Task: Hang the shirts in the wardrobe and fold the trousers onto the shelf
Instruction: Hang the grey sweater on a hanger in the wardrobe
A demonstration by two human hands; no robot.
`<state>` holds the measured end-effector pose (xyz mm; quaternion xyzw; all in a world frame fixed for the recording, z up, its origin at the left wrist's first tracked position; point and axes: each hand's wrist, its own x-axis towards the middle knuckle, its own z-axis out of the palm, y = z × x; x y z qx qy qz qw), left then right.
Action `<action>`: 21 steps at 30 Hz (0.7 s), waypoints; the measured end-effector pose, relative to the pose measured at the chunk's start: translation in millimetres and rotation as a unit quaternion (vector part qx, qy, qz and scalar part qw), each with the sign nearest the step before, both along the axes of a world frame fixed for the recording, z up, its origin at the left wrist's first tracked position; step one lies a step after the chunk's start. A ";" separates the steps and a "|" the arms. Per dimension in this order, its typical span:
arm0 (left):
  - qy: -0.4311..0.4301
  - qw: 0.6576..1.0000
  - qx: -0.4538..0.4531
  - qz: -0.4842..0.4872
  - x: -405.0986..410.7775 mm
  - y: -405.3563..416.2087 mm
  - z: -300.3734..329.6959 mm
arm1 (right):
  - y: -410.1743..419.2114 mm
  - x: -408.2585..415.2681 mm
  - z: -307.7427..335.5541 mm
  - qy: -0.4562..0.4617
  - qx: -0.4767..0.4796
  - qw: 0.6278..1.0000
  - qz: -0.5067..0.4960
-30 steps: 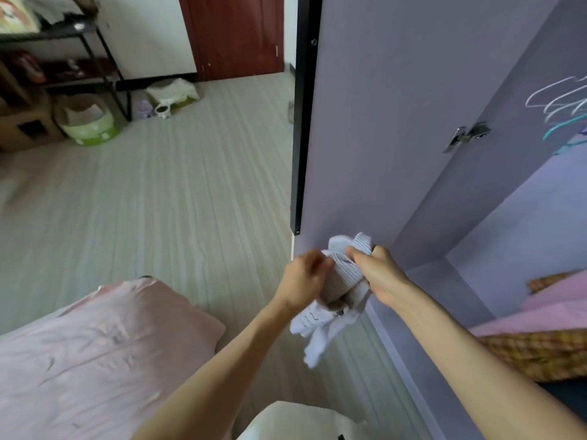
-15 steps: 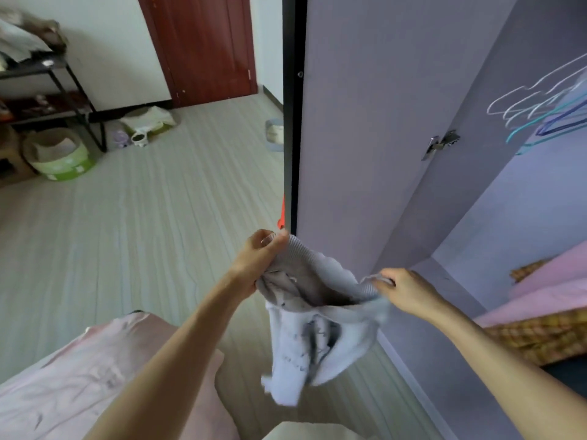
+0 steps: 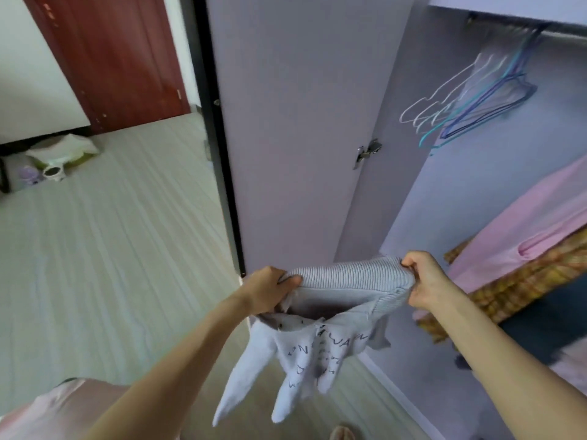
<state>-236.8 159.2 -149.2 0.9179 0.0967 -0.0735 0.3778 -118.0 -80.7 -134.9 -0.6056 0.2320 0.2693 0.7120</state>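
Note:
A light grey sweatshirt (image 3: 317, 347) with dark lettering hangs upside down in front of me, its ribbed hem stretched flat at the top. My left hand (image 3: 270, 289) grips the hem's left end and my right hand (image 3: 424, 281) grips its right end. The sleeves dangle toward the floor. Behind it stands the open lilac wardrobe (image 3: 460, 198). Several empty wire hangers (image 3: 476, 103), white, teal and blue, hang from the rail at upper right. A pink garment (image 3: 521, 230) lies on folded checked fabric (image 3: 514, 281) inside the wardrobe.
The open wardrobe door (image 3: 298, 122) with a black edge stands just behind my hands. A red-brown room door (image 3: 108, 58) is at the back left. Small items and a bowl (image 3: 54, 173) sit on the striped floor. A pink bed cover (image 3: 60, 411) fills the lower left corner.
My hands have moved apart and upward, stretching the sweatshirt's hem out flat from a bunched bundle. The view has tilted up, showing the rail and hangers.

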 end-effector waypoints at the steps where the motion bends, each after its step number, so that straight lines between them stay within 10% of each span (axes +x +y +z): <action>1: -0.002 0.999 -0.035 0.020 13.4 -8.2 4.3 | -6.2 9.2 2.3 -0.016 -0.013 1.000 -0.002; 6: -0.083 0.982 -0.153 0.073 102.8 -54.2 34.1 | -41.4 69.9 26.9 -0.105 -0.086 0.990 0.041; 21: -0.233 0.963 0.021 0.135 274.9 -96.3 120.6 | -36.8 318.3 82.0 -0.304 -0.155 0.936 -0.090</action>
